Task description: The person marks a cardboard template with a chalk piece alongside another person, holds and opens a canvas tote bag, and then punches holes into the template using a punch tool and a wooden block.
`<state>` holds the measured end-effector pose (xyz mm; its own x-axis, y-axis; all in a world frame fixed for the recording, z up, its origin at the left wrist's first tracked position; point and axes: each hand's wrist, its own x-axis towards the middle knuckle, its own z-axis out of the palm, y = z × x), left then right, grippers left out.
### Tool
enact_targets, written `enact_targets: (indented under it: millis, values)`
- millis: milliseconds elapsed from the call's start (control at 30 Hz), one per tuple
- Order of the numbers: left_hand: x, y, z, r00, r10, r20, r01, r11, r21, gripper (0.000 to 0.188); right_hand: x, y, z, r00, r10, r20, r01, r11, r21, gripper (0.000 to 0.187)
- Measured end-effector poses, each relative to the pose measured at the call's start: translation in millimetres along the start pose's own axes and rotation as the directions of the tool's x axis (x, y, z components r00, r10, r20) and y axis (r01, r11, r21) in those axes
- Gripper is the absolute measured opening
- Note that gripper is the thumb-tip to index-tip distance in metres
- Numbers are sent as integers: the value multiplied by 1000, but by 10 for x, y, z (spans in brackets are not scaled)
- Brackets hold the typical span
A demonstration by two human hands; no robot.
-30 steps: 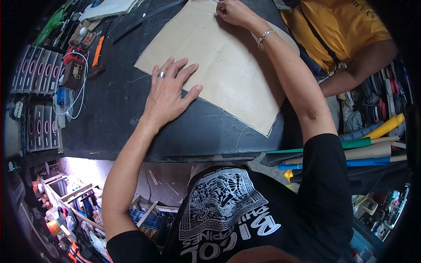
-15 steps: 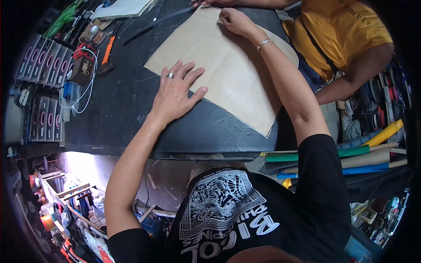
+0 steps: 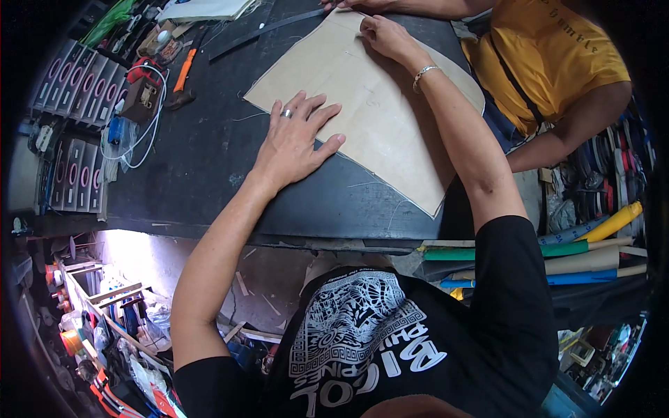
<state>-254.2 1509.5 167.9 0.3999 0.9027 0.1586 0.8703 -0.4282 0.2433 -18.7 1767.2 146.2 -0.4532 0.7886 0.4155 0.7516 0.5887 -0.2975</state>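
Note:
A large beige sheet [image 3: 376, 132] with thin loose threads along its edges lies flat on the black tabletop [image 3: 202, 150]. My left hand [image 3: 298, 143], a ring on one finger, rests with fingers spread across the sheet's near-left edge. Toward the sheet's far end, my right hand [image 3: 391, 40] is closed with curled fingers against the surface. Whatever those fingers hold, if anything, is hidden. Faint marks show on the sheet between my hands. At its far corner is a co-worker's hand [image 3: 359, 4], close to a long dark strip [image 3: 268, 31].
The co-worker in a yellow shirt [image 3: 550, 56] is at the far right. An orange-handled hammer [image 3: 185, 73], a white cable [image 3: 164, 104] and drawer-like boxes [image 3: 83, 83] are at left. Coloured rolls [image 3: 578, 247] lie below the table's right end. White sheets [image 3: 202, 8] lie at the back.
The whole view has shifted slightly, so the table and sheet appear a little farther right. Both my hands keep nearly the same places on the sheet.

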Motion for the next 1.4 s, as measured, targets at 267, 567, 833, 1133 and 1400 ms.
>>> enact_targets:
  millis: [267,567,833,1133,1400]
  values:
    - [-27,3,-25,999,-28,-20,29,999,44,56,13,-9,-3,965,250,-73,-232,952,200,32]
    - [-60,18,-19,999,21,-47,-21,1000,4,56,-554,117,-637,971,235,-37,-180,827,533,32]
    - [-43,-30,23,999,-18,-37,20,998,54,56,-1668,232,-1239,974,226,17,-166,661,732,37]
    - [-49,-112,92,993,82,-85,-74,993,92,56,-5562,-33,-1303,229,959,-169,-481,262,837,26]
    - [-75,-157,229,974,68,-218,-17,973,229,69,-6971,-2070,-213,193,981,-7,-593,122,796,40]
